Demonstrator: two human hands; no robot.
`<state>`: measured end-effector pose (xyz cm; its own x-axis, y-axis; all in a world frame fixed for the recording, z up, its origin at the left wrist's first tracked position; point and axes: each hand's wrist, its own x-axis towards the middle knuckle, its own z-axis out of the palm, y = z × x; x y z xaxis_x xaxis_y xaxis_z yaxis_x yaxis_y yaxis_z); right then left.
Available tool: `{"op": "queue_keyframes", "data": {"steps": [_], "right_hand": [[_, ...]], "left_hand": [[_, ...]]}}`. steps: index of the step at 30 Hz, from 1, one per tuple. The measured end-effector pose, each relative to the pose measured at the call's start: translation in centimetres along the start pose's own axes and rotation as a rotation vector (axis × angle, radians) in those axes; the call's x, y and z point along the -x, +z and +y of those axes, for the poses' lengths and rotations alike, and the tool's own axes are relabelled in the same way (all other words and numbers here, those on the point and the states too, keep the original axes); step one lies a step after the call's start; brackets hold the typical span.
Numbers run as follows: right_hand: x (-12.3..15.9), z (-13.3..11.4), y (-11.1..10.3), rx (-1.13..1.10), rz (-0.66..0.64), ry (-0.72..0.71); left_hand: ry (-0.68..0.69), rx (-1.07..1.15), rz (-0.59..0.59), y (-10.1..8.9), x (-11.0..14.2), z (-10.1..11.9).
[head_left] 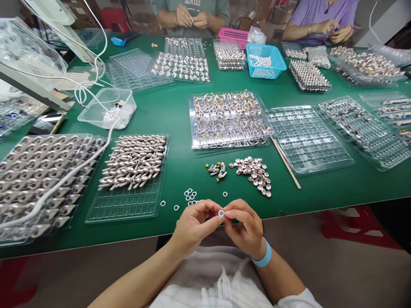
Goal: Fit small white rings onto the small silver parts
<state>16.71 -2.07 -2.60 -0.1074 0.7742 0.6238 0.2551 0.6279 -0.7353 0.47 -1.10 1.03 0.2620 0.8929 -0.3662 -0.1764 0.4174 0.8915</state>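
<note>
Just over the table's front edge, my left hand and my right hand meet, fingertips pinching a small round part with a white rim and greyish centre. Both hands are closed on it. Beyond my left fingers lie several white rings, some partly hidden by that hand. Ahead of my hands is a small group of curved beige pieces with yellow tabs. To their right spreads a heap of small beige round caps.
Filled trays of beige parts stand left. A tray of yellow-tabbed pieces sits mid-table, beside a clear plastic tray and a thin stick. A white cable crosses the left side. Two people work opposite, near a blue basket.
</note>
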Motion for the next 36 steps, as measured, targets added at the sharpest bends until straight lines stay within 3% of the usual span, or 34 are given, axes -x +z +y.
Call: {"op": "queue_keyframes", "data": {"steps": [25,30,36], "right_hand": [[-0.6,-0.1,0.7,0.008,0.020,0.140],[-0.4,-0.2,0.6,0.116,0.060,0.064],[-0.3,-0.1,-0.1,0.278,0.000,-0.071]], "left_hand": [[-0.111,0.138,0.070,0.0,-0.3,-0.6],[-0.116,0.179,0.064,0.5,-0.2,-0.2],[-0.100,0.192,0.063,0.5,-0.2,-0.7]]}}
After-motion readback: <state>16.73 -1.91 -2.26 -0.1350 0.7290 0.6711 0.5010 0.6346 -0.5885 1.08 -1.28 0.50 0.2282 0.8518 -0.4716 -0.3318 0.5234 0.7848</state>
